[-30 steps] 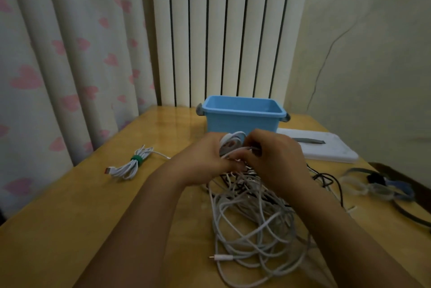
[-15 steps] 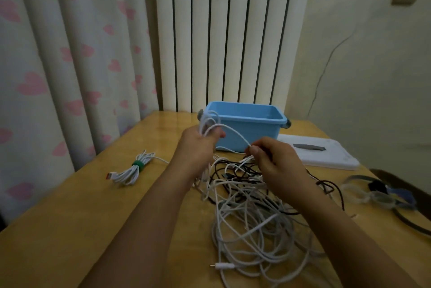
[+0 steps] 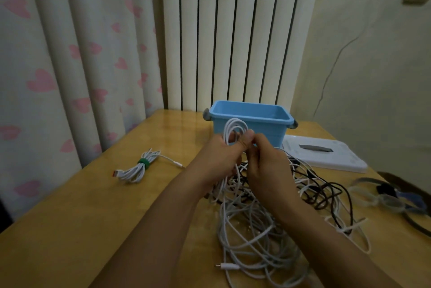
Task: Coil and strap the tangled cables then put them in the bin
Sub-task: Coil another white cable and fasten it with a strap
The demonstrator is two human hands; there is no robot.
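A: Left hand (image 3: 219, 157)?
B: Gripping a small coil of white cable (image 3: 234, 131), loops standing up above the thumb, right in front of the blue bin (image 3: 250, 117).

A: Right hand (image 3: 268, 164)?
B: Pinching the same white cable just beside the left thumb, fingers curled, knuckles touching the left hand.

A: Rest of the cables?
B: Heaped in a tangled pile (image 3: 268, 224) on the wooden table (image 3: 70, 229), under and behind both forearms; white strands mixed with black ones (image 3: 326, 192) toward the right. One loose white plug (image 3: 227, 266) lying at the near edge of the heap.

A: Anything finished?
B: One white bundle (image 3: 137, 169) bound with a green strap (image 3: 143, 162), lying well apart to the left, not in the bin.

A: Around the bin?
B: A flat white device (image 3: 326, 155) just beside it on the right. Further right, a strap-like item (image 3: 384, 196), too blurred to identify. Behind, a white radiator (image 3: 233, 31) and a curtain with pink hearts (image 3: 70, 54).

A: Blocking the view?
B: Hands covering the bin's front wall and the top of the heap.
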